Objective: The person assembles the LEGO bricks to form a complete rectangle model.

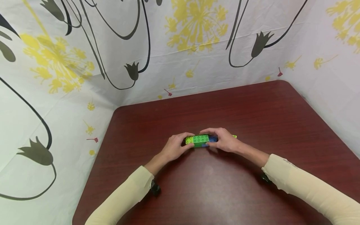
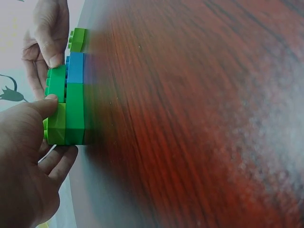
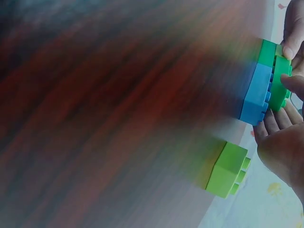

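Toy building bricks stand in two layers on the table. Below are a green brick (image 2: 75, 114) and a blue brick (image 2: 76, 69), end to end. On top sit a lime brick (image 1: 189, 140) at the left end and a bright green brick (image 1: 201, 138) beside it. My left hand (image 1: 174, 147) grips the stack's left end around the lime brick, thumb on the near side. With thumb and fingers my right hand (image 1: 225, 140) pinches the bright green brick's right part, above the blue brick. Blue studs show in a narrow gap under it in the right wrist view.
A loose lime brick (image 3: 228, 168) lies on the table just right of the stack, partly hidden behind my right hand in the head view. The dark red table (image 1: 157, 115) meets a white patterned cloth (image 1: 157, 56) at its back and sides.
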Tool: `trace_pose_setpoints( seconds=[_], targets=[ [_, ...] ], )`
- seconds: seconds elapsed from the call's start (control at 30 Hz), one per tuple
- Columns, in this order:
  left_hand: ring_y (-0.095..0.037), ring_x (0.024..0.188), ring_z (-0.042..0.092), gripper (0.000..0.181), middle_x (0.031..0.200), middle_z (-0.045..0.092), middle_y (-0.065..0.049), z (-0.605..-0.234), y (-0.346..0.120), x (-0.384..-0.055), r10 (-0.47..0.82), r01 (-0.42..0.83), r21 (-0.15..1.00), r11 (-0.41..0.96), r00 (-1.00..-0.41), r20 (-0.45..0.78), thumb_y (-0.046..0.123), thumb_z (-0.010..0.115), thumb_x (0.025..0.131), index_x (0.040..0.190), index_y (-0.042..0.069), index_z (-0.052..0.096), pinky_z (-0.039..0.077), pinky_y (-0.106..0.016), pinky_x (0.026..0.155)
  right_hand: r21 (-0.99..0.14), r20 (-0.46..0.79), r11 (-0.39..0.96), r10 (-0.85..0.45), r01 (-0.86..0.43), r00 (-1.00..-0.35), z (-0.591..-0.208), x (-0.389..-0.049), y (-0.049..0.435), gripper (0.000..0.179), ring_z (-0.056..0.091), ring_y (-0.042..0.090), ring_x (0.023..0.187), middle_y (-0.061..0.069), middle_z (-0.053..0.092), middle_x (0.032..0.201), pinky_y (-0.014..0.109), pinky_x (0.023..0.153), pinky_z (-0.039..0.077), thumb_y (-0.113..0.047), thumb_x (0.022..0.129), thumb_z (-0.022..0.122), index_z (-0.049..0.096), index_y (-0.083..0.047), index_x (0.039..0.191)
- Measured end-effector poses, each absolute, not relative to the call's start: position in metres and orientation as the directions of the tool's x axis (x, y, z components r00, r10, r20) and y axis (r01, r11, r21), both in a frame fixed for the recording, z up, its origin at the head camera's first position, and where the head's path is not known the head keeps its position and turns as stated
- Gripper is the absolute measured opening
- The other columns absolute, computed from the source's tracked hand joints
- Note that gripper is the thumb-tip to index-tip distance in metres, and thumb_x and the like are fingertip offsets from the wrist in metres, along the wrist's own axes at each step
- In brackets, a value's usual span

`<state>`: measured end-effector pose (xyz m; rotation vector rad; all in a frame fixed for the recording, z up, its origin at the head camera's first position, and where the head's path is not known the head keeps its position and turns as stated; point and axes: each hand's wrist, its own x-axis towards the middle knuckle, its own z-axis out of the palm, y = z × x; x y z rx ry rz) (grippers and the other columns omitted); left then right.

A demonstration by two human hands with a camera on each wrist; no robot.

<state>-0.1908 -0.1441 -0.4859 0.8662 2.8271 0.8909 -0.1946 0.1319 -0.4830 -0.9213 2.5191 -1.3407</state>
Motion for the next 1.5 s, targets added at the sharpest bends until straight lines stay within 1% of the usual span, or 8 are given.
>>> trace_pose_setpoints(
  seconds=[0.17, 0.43, 0.7, 0.97, 1.27, 1.5],
  targets=[
    [-0.012, 0.099, 0.064, 0.041, 0.130, 0.072, 0.002, -0.4853, -0.1440, -0.1904, 0.529, 0.499, 0.536, 0.681, -0.841, 0.112, 0.037, 0.072, 0.104, 0.141, 0.020, 0.067, 0.053, -0.036, 0.087, -0.789, 0.144, 0.442, -0.542, -0.427, -0.828, -0.4802, -0.1940, 0.1333, 0.045, 0.071, 0.029, 0.115, 0.012, 0.071, 0.134, 0.050, 0.094, 0.058, -0.013, 0.096, 0.082, 0.069, -0.006, 0.139],
    [-0.012, 0.098, 0.064, 0.040, 0.129, 0.072, 0.001, -0.4875, -0.1441, -0.1916, 0.534, 0.508, 0.532, 0.678, -0.837, 0.119, 0.038, 0.072, 0.104, 0.140, 0.020, 0.068, 0.053, -0.035, 0.086, -0.767, 0.135, 0.479, -0.529, -0.427, -0.838, -0.4806, -0.1941, 0.1333, 0.036, 0.073, 0.023, 0.106, 0.012, 0.075, 0.126, 0.046, 0.090, 0.060, -0.012, 0.097, 0.080, 0.075, -0.009, 0.133],
    [-0.012, 0.096, 0.064, 0.039, 0.128, 0.073, 0.001, -0.4884, -0.1422, -0.1921, 0.543, 0.514, 0.527, 0.677, -0.832, 0.114, 0.037, 0.071, 0.104, 0.140, 0.020, 0.067, 0.053, -0.035, 0.085, -0.763, 0.138, 0.489, -0.516, -0.423, -0.845, -0.4817, -0.1929, 0.1340, 0.035, 0.072, 0.019, 0.102, 0.011, 0.076, 0.124, 0.043, 0.087, 0.060, -0.013, 0.097, 0.081, 0.076, -0.010, 0.131],
    [-0.013, 0.093, 0.063, 0.039, 0.126, 0.073, 0.000, -0.4862, -0.1419, -0.1908, 0.531, 0.492, 0.539, 0.684, -0.842, 0.095, 0.037, 0.071, 0.105, 0.139, 0.020, 0.068, 0.053, -0.033, 0.083, -0.767, 0.135, 0.485, -0.518, -0.420, -0.845, -0.4831, -0.1936, 0.1342, 0.035, 0.072, 0.020, 0.104, 0.011, 0.076, 0.124, 0.044, 0.089, 0.059, -0.013, 0.097, 0.081, 0.076, -0.009, 0.131],
    [-0.013, 0.096, 0.066, 0.041, 0.126, 0.074, 0.000, -0.4866, -0.1409, -0.1914, 0.529, 0.490, 0.540, 0.685, -0.843, 0.094, 0.039, 0.071, 0.104, 0.139, 0.019, 0.068, 0.055, -0.036, 0.086, -0.758, 0.118, 0.497, -0.531, -0.421, -0.839, -0.4803, -0.1956, 0.1339, 0.035, 0.073, 0.021, 0.105, 0.012, 0.075, 0.125, 0.044, 0.088, 0.059, -0.013, 0.097, 0.080, 0.076, -0.008, 0.132],
    [-0.013, 0.096, 0.066, 0.040, 0.125, 0.074, -0.001, -0.4882, -0.1414, -0.1925, 0.522, 0.494, 0.526, 0.692, -0.846, 0.107, 0.038, 0.071, 0.104, 0.139, 0.019, 0.069, 0.055, -0.035, 0.086, -0.751, 0.116, 0.500, -0.543, -0.431, -0.832, -0.4745, -0.1953, 0.1308, 0.034, 0.074, 0.021, 0.104, 0.011, 0.076, 0.123, 0.044, 0.087, 0.059, -0.011, 0.097, 0.080, 0.076, -0.007, 0.131]
  ],
)
